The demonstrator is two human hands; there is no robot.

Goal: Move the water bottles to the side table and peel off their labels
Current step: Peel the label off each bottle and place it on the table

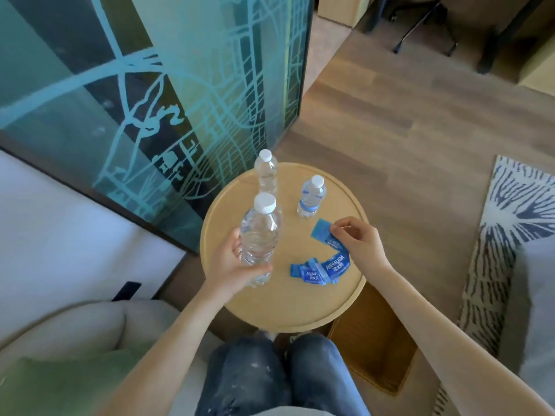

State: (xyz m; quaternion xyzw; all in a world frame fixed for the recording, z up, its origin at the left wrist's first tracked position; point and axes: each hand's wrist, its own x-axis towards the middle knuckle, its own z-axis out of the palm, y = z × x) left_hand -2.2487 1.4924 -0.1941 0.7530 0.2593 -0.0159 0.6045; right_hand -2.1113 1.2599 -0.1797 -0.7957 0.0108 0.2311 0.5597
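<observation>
Three clear water bottles with white caps are at the round wooden side table (345, 298). My left hand (232, 265) grips the near bottle (258, 238), which has no label, at its lower body. My right hand (359, 243) pinches a peeled blue label strip (327, 240) whose far end hangs to the tabletop. Another blue label (309, 274) lies crumpled on the table beside it. A tall bare bottle (266, 172) stands at the back. A small bottle (312, 196) at the back right has a blue label around it.
A teal patterned glass panel (180, 85) rises behind the table. A pale sofa (75, 325) with a green cushion (60, 385) is at my left, a wooden box (375, 340) under the table's right side, and a patterned rug (495, 235) on the wood floor.
</observation>
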